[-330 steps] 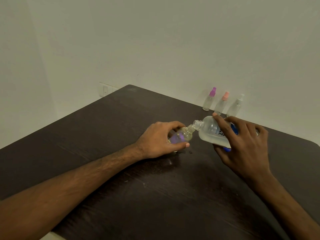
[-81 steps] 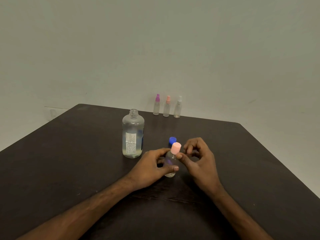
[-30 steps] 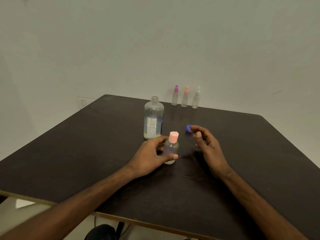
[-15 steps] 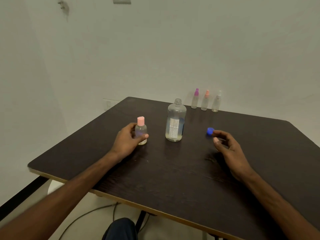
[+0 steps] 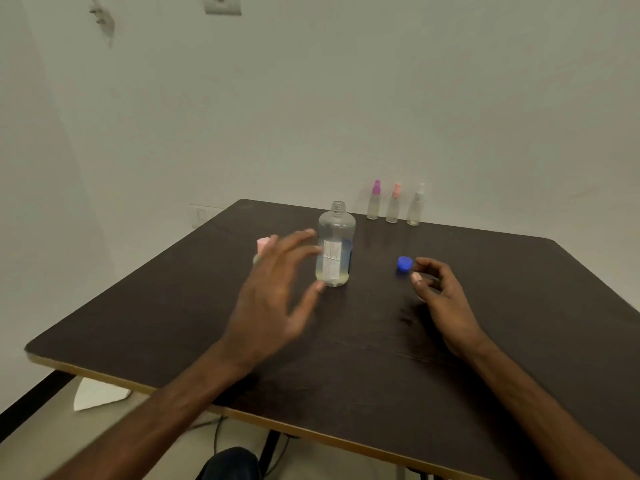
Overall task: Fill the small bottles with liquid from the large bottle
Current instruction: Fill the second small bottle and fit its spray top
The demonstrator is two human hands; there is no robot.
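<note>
While both hands, left spread, right seemingly empty, hover, bottles stand on the dark table.

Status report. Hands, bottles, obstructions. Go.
Left hand open, empty, beside large bottle. Right hand empty, fingertips by blue cap. Large bottle uncapped, upright; pink-capped small bottle behind left hand. Nothing in the way.

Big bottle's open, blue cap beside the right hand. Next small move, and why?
Probably close the right hand on the blue cap: its fingertips sit right beside it, nothing held. The large bottle stands uncapped, and the open left hand is already spread at its side, ready to steady it.
</note>
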